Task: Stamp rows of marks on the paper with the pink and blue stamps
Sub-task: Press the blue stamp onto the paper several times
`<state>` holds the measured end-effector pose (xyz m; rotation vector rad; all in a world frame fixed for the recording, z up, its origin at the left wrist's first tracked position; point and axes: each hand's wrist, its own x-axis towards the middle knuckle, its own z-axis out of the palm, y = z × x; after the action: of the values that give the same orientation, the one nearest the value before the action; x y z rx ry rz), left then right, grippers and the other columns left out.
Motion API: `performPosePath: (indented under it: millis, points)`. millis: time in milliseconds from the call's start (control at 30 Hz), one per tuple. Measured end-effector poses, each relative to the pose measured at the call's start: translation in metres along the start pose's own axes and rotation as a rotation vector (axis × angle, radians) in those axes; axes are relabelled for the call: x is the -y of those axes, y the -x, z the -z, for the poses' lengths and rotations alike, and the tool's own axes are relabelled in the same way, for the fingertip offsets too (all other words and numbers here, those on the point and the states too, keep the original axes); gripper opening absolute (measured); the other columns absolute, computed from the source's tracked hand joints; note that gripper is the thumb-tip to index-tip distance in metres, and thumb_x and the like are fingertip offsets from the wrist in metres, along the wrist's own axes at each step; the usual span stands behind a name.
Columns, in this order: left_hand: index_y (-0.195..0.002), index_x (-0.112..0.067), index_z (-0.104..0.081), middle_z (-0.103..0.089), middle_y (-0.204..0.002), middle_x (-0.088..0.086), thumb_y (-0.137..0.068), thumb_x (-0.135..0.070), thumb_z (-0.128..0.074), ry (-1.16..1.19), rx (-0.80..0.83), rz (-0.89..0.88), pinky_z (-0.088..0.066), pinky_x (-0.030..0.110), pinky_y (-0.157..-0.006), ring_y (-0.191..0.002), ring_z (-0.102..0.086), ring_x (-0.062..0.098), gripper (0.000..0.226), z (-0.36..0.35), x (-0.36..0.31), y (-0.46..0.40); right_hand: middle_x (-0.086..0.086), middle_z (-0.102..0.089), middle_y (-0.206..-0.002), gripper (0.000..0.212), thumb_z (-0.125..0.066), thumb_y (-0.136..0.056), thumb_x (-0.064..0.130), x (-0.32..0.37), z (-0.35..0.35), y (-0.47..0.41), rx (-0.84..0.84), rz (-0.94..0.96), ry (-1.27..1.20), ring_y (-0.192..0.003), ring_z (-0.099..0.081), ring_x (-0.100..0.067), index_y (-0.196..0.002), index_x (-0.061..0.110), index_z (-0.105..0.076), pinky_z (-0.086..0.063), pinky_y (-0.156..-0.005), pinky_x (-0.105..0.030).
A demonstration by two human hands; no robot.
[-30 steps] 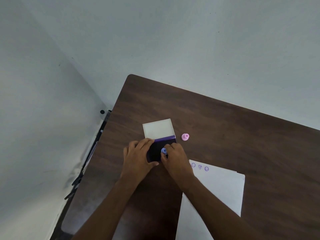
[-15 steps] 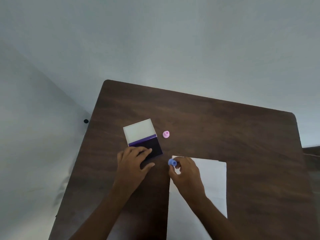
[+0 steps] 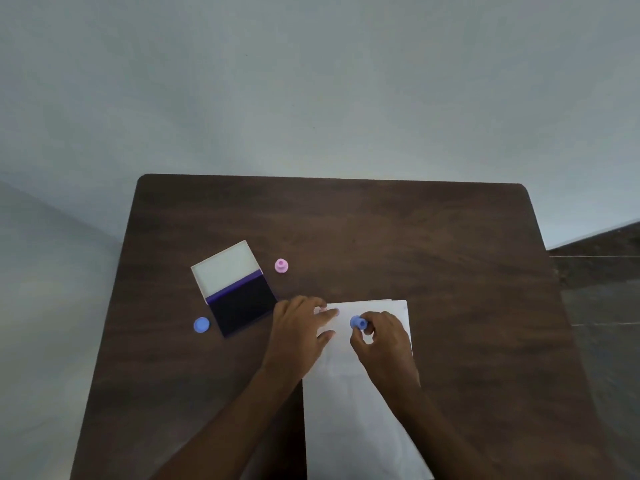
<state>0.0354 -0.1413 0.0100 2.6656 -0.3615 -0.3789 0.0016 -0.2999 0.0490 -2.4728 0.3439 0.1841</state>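
Surface: dark wooden table [image 3: 346,230] set against a pale wall.
Paper [image 3: 360,410]: thin and easily shifted; pinned flat near its top edge by the straight fingers of the left hand [image 3: 299,332].
Blue stamp [image 3: 357,322]: pinched by the right hand [image 3: 381,341] over the paper's top; judged light, rigid, best held by its knob.
Pink stamp [image 3: 281,265]: left standing beside the open ink pad [image 3: 235,289].
Blue cap [image 3: 201,324]: lying left of the pad.

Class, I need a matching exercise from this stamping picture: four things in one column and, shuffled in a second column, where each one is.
Things:
1. blue stamp
2. pink stamp
3. blue cap
4. left hand

Places:
A. left of the ink pad
B. flat on the paper
C. held in the right hand
D. right of the pad's open lid

Pairs: 1-C, 2-D, 3-A, 4-B
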Motion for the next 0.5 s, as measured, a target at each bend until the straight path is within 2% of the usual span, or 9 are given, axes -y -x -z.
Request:
performPosePath:
  millis: [200,500]
  points:
    - [-0.13,-0.033,-0.054,-0.057,-0.134,-0.008,-0.078,-0.058,-0.065,-0.036,0.004,0.021,-0.03,0.031,-0.102,-0.12,-0.05,0.016,0.059,-0.01,-0.001,-0.002,-0.007,-0.07,-0.1,0.023,-0.068,-0.082,0.021,-0.009,-0.002,-0.004,0.018,-0.017,-0.021,-0.089,-0.061,-0.019,-0.1,0.007,-0.066,-0.043,-0.085,-0.022]
    - [-0.125,-0.029,-0.059,-0.061,-0.127,-0.006,-0.073,-0.06,-0.067,-0.069,-0.028,0.058,-0.035,0.035,-0.099,-0.115,-0.053,0.018,0.062,-0.016,0.003,-0.006,-0.006,-0.069,-0.103,0.028,-0.068,-0.083,0.028,-0.013,-0.019,-0.019,0.035,-0.041,-0.024,-0.091,-0.06,-0.018,-0.103,0.009,-0.065,-0.043,-0.086,-0.022]
